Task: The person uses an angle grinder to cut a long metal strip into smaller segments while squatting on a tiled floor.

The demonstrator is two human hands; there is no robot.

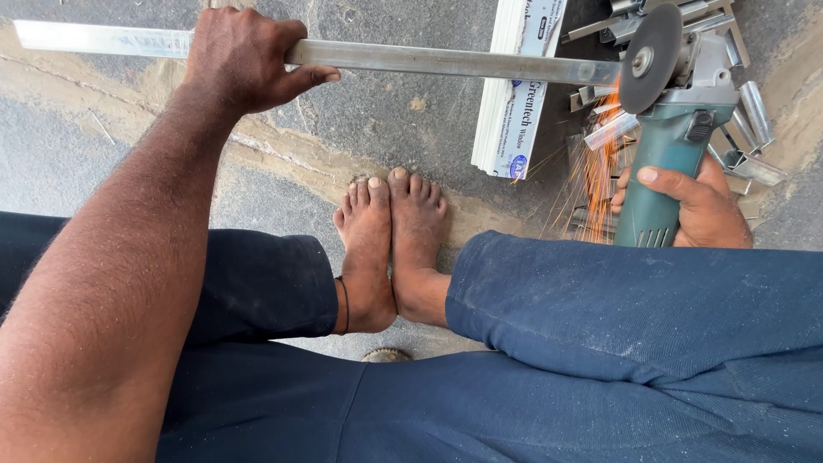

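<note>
left arm point(111, 291) foreground | white profile stack point(514, 94) beside grinder point(673, 120) | offcuts point(754, 129) behind

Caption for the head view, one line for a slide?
Left hand steadies metal bar; right hand runs angle grinder, sparks flying.

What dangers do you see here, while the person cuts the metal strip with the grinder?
1. Sparks fly toward the bare feet and trouser legs, so burns seem possible.
2. The left hand alone steadies the long metal strip; no clamp shows, so it may jump if the disc grabs.
3. The right hand alone holds the grinder, bare, with loose metal offcuts close by.
</note>
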